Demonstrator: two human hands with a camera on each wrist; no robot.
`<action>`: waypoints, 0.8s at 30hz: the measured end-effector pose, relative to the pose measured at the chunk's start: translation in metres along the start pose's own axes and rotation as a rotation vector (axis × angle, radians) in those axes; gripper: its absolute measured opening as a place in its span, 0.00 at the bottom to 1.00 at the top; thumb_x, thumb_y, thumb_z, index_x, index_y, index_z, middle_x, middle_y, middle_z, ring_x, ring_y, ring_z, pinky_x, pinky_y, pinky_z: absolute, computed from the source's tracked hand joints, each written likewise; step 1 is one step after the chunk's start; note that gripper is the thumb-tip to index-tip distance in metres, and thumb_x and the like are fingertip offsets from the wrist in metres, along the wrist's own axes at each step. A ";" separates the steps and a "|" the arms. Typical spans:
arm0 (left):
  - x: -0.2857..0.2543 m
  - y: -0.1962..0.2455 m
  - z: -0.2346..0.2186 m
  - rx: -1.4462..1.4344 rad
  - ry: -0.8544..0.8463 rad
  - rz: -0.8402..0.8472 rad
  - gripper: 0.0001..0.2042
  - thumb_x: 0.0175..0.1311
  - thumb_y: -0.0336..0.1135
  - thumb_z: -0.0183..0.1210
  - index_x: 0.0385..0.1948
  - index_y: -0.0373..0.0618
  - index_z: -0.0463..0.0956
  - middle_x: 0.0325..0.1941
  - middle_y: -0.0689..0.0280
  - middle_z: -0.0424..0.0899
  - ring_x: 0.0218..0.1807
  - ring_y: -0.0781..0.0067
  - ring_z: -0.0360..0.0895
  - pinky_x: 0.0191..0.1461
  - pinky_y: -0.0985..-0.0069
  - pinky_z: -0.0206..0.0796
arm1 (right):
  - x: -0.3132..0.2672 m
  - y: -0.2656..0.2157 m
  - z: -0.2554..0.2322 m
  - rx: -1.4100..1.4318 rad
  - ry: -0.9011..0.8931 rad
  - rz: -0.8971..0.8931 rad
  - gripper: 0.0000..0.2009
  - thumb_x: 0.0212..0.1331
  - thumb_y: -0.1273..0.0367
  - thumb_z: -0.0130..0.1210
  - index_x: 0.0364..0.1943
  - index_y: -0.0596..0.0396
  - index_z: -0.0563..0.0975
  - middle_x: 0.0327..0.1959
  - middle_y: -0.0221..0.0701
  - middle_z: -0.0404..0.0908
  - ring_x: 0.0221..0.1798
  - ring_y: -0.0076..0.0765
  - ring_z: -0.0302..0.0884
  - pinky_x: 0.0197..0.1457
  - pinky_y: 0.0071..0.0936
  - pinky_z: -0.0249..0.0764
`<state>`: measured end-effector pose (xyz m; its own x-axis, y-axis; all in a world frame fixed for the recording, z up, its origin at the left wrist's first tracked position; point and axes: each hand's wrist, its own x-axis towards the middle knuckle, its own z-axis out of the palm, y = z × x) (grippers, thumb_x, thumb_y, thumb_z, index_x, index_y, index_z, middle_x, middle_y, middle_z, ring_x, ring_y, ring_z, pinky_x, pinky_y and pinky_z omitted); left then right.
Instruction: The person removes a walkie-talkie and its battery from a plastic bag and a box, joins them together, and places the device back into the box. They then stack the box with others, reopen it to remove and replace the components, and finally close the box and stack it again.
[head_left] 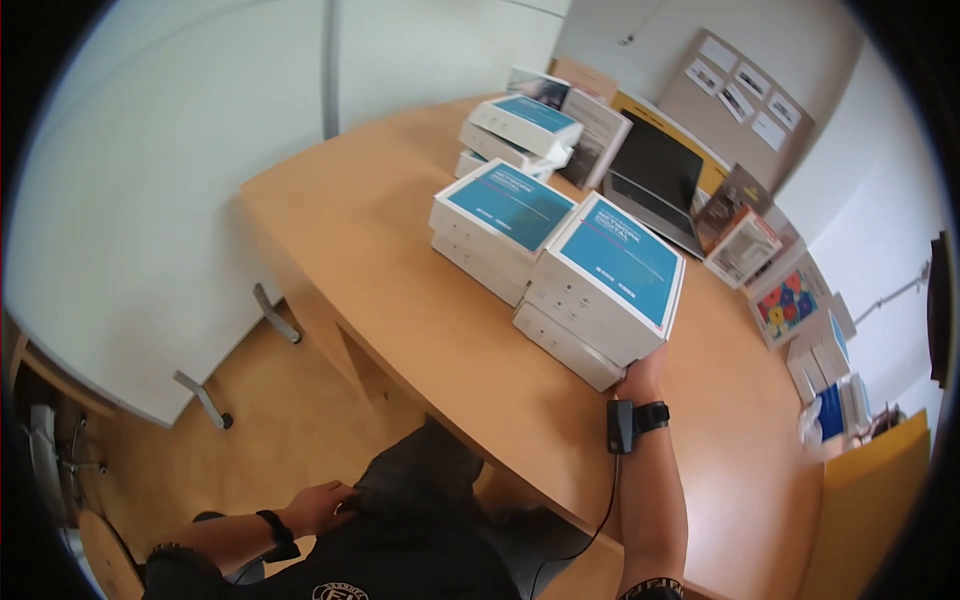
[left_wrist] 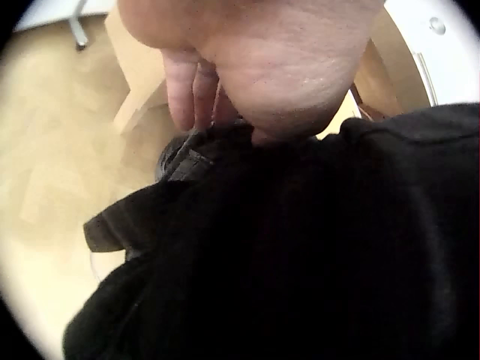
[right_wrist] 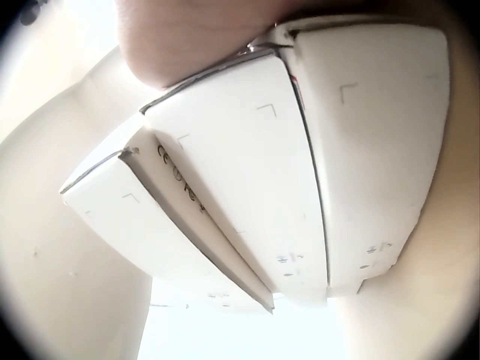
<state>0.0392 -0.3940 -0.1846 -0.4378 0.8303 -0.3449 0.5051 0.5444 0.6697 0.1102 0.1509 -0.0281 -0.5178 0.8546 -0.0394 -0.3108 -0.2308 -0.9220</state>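
A stack of white boxes (head_left: 590, 300) with a blue printed lid stands near the table's front edge, its lowest box jutting out to the left. My right hand (head_left: 645, 372) is at the stack's near right corner, its fingers hidden behind the boxes. In the right wrist view, the heel of that hand (right_wrist: 180, 37) lies against the sides of the white boxes (right_wrist: 232, 142). A second stack of like boxes (head_left: 490, 235) adjoins on the left. My left hand (head_left: 322, 508) rests at my dark-clothed lap; its fingers (left_wrist: 180, 90) hang loosely down in the left wrist view.
Farther back on the wooden table (head_left: 350, 240) stands another, uneven pile of white and blue boxes (head_left: 515, 135). Behind are an open laptop (head_left: 655, 180), upright books (head_left: 745, 240) and more boxes (head_left: 820, 355) along the right. A cable (head_left: 610, 510) runs from my right wrist.
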 end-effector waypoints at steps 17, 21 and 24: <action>0.023 0.032 0.063 0.200 0.219 -0.026 0.16 0.62 0.48 0.61 0.33 0.43 0.80 0.35 0.53 0.84 0.41 0.49 0.82 0.42 0.56 0.74 | 0.040 0.024 -0.036 -0.035 -0.290 -0.155 0.29 0.78 0.49 0.41 0.66 0.61 0.69 0.64 0.33 0.75 0.66 0.32 0.70 0.70 0.31 0.63; 0.003 0.028 0.069 0.065 0.382 -0.077 0.16 0.63 0.50 0.60 0.32 0.45 0.81 0.33 0.55 0.85 0.40 0.48 0.82 0.41 0.54 0.73 | 0.040 0.023 -0.039 -0.067 -0.323 -0.167 0.30 0.77 0.49 0.42 0.67 0.62 0.68 0.65 0.33 0.74 0.67 0.32 0.69 0.71 0.31 0.63; -0.018 0.034 0.064 0.025 0.546 -0.244 0.18 0.63 0.53 0.59 0.30 0.45 0.82 0.31 0.56 0.85 0.39 0.48 0.82 0.42 0.53 0.72 | 0.041 0.020 -0.040 -0.075 -0.349 -0.158 0.31 0.77 0.49 0.42 0.69 0.62 0.66 0.67 0.33 0.73 0.68 0.34 0.69 0.71 0.32 0.63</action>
<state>0.1118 -0.3825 -0.1973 -0.8589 0.5034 -0.0939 0.3566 0.7196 0.5958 0.1148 0.1997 -0.0637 -0.7123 0.6641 0.2272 -0.3563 -0.0631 -0.9323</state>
